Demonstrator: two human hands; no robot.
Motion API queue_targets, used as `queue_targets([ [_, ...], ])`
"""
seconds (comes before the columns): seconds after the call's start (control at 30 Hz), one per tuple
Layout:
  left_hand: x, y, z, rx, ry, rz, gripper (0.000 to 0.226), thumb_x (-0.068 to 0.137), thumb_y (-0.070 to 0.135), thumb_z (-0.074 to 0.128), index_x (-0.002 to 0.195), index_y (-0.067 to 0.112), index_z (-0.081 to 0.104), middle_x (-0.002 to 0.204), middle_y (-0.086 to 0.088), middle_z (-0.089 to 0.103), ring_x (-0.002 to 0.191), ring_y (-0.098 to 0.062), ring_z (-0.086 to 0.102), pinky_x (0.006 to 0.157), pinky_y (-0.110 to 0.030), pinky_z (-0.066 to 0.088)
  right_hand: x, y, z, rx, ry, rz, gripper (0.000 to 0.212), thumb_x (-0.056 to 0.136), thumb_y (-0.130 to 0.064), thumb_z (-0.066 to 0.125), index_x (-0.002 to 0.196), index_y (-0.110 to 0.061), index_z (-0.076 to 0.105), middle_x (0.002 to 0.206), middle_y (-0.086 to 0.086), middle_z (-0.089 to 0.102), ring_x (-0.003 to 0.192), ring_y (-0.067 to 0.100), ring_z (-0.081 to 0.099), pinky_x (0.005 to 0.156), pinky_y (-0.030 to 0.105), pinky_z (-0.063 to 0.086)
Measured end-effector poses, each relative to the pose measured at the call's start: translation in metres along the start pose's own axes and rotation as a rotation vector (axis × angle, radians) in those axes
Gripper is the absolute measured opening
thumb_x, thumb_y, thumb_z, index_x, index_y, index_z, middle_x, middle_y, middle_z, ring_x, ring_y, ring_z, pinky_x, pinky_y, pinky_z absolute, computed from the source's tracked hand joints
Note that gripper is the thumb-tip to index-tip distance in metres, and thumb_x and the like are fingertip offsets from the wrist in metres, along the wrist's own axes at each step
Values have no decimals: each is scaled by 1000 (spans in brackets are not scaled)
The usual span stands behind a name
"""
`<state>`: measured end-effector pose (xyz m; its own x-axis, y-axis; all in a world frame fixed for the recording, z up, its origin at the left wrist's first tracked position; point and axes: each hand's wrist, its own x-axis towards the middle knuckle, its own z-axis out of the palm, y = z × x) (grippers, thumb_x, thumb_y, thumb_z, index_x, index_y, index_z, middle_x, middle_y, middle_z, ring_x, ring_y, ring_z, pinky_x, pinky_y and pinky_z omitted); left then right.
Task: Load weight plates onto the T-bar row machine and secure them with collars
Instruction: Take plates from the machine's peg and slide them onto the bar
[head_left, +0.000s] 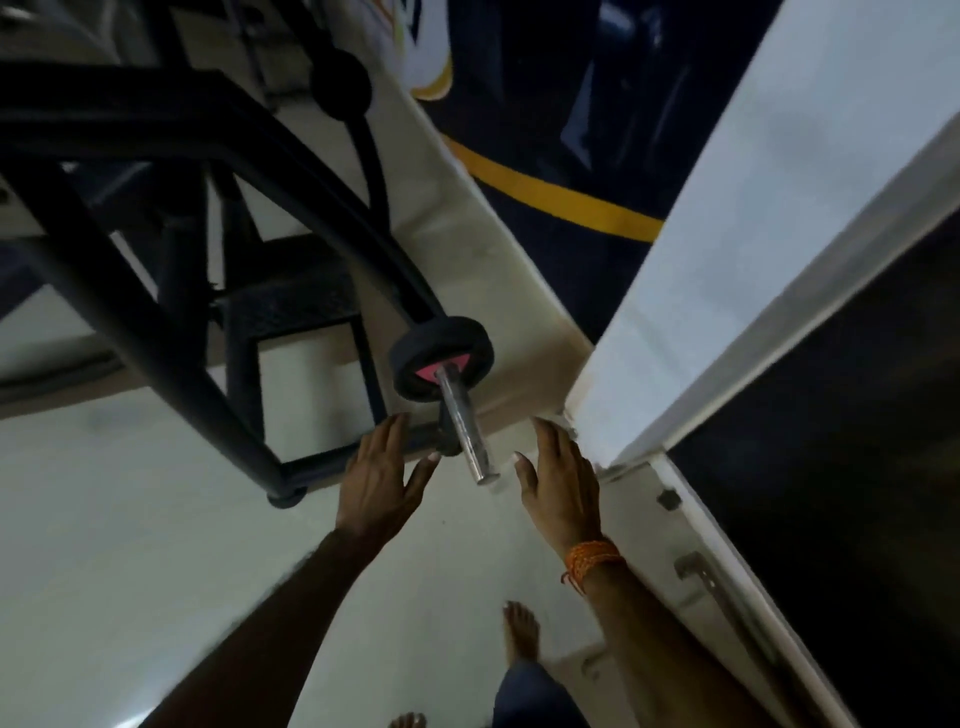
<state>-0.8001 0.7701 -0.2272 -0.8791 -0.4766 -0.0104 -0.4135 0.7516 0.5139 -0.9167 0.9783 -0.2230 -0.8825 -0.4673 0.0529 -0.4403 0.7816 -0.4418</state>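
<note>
A black weight plate (441, 356) with a pink centre label sits far up the steel loading sleeve (465, 431) of the dark T-bar row machine (171, 270). The sleeve's bare end points toward me. My left hand (382, 478) hovers just left of the sleeve tip, fingers spread, holding nothing. To the right of the tip is my right hand (561, 478), also open and empty, with an orange thread band on its wrist. No collar is visible.
A white wall corner (727, 291) stands close on the right, with a dark panel (831, 519) beside it. Pale floor (156, 545) lies below. My bare feet (522, 629) are near the bottom. A dark banner with a yellow stripe (561, 200) hangs behind.
</note>
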Motion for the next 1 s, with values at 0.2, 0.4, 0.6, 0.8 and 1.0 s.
queue_targets([
  [0.2, 77, 10, 31, 47, 0, -205, 71, 97, 61, 45, 150, 15, 41, 150, -8, 50, 134, -27, 52, 99, -47, 55, 116, 39, 25, -7, -152, -75, 59, 101, -33, 63, 152, -12, 43, 155, 11, 49, 138, 29, 53, 103, 41, 51],
  [0.4, 159, -16, 82, -74, 38, -405, 65, 98, 46, 60, 150, 15, 36, 145, -11, 51, 130, -29, 54, 91, -39, 52, 212, 55, 92, -19, -233, -129, 62, 100, -38, 64, 152, -12, 41, 149, 10, 52, 130, 30, 57, 90, 44, 58],
  [0.6, 216, -65, 137, -246, 157, -482, 58, 97, 43, 63, 144, 18, 38, 126, -8, 64, 106, -28, 69, 78, -35, 54, 276, 62, 174, 125, -190, -75, 74, 95, -47, 68, 152, -9, 40, 143, 13, 57, 126, 32, 61, 89, 45, 58],
  [0.8, 232, -70, 162, -335, 384, -586, 43, 90, 23, 76, 119, 10, 48, 100, 9, 57, 82, -8, 57, 54, -8, 34, 278, 53, 211, 334, -33, 61, 59, 91, -42, 74, 129, -12, 40, 135, 12, 54, 109, 32, 69, 78, 45, 64],
  [1.0, 227, -75, 162, -317, 425, -574, 39, 87, 22, 79, 111, 11, 50, 96, 9, 57, 78, -11, 57, 57, -10, 34, 275, 65, 208, 404, -43, 29, 57, 89, -36, 79, 124, -8, 43, 123, 12, 61, 103, 29, 68, 72, 31, 56],
])
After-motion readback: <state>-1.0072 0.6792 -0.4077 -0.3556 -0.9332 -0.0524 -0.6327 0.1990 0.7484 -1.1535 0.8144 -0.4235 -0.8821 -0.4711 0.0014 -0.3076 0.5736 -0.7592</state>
